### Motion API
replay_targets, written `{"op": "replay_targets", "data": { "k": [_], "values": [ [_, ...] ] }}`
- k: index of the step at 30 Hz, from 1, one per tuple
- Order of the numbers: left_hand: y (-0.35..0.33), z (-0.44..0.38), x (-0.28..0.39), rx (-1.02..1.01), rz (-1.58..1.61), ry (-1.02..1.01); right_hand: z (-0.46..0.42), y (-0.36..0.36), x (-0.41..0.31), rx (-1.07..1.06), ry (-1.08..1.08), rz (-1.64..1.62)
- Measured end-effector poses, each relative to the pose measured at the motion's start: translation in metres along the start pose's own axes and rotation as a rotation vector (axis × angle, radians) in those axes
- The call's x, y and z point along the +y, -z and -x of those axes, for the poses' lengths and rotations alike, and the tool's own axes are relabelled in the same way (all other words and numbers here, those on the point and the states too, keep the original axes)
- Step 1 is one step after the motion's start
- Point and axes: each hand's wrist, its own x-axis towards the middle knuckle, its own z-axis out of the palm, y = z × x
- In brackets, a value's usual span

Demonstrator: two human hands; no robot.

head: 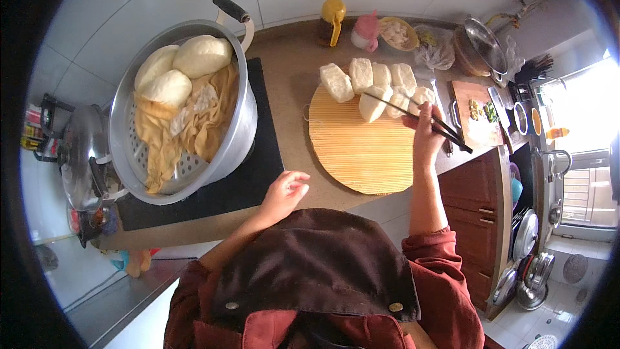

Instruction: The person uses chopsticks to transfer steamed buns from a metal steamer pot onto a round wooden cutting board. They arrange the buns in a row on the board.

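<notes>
My right hand [428,136] grips a pair of black chopsticks [459,142] over the slatted round mat [361,155]. Their tips reach among white steamed buns [360,77] grouped at the mat's far side; one thin end lies across the nearest bun [372,109]. Whether they pinch it I cannot tell. Empty, with fingers apart and slightly curled, my left hand [285,195] hovers by the counter's front edge. To its left a large metal steamer [240,131] holds three more buns [203,56] and a crumpled tan cloth [213,121] on its perforated base.
Beneath the steamer is a black cooktop [265,126]; a pot lid [85,155] stands at far left. Along the wall are a yellow-topped jug [333,12], a pink-lidded container [366,29] and a bowl [411,39]. A cutting board [467,92] with chopped food and a knife [498,102] lie right.
</notes>
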Motion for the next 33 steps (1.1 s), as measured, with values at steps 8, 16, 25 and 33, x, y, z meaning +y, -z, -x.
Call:
{"op": "replay_targets", "data": {
  "k": [8, 16, 25, 33],
  "values": [
    [0.014, 0.018, 0.029, -0.058, 0.222, 0.206, -0.012, 0.017, -0.047, 0.115, 0.118, -0.238],
    [0.095, 0.066, 0.161, -0.024, -0.178, -0.26, 0.005, -0.032, -0.12, -0.184, 0.283, -0.702],
    [0.246, 0.007, 0.179, 0.529, -1.24, -0.333, 0.05, -0.133, -0.171, -0.812, 0.292, -0.492],
    [0.288, 0.032, 0.18, 0.321, -1.389, -0.445, 0.052, -0.144, -0.163, -0.769, 0.465, -0.316]
  ]
}}
